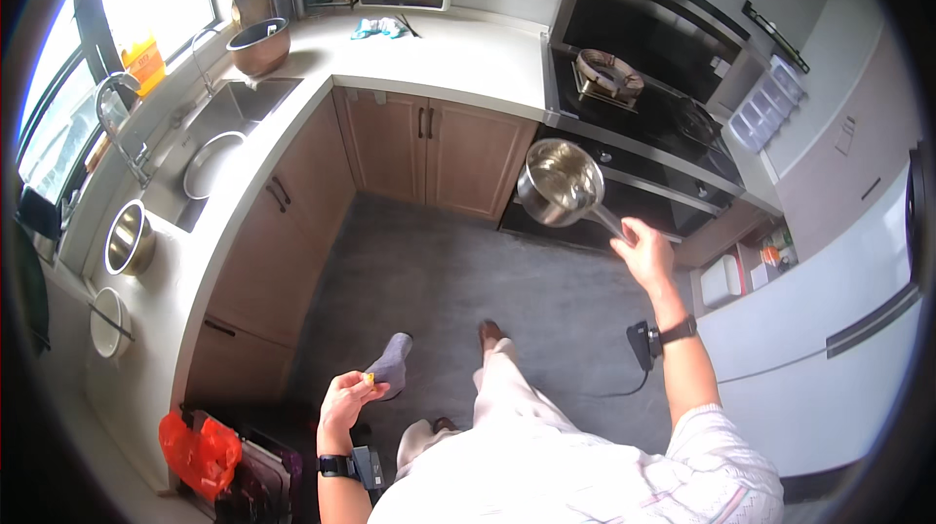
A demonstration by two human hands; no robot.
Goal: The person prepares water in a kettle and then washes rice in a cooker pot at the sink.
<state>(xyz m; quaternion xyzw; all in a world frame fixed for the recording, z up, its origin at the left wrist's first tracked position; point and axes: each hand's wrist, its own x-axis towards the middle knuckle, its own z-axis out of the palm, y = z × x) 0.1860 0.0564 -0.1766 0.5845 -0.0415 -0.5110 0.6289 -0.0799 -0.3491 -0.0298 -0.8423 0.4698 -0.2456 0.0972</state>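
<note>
My right hand (647, 255) grips the handle of a stainless steel saucepan (550, 208), held out in front of the stove. The saucepan's mouth faces up towards me and its inside is shiny; whether it holds any liquid I cannot tell. Between the thumb and fingertips of my left hand (349, 398) is a small yellow object (371, 378), too small to name. Below that hand, a grey sock-like shape (393, 363) shows at floor level. The gas stove (621, 114) has a round pot-support ring (610, 73) on its near burner.
A sink (252, 101) holds a metal basin (212, 169). A copper-coloured pot (259, 49), a steel bowl (130, 239) and a white bowl (111, 326) stand on the counter (468, 56). A red plastic bag (199, 451) hangs at lower left; a white refrigerator (797, 370) stands right.
</note>
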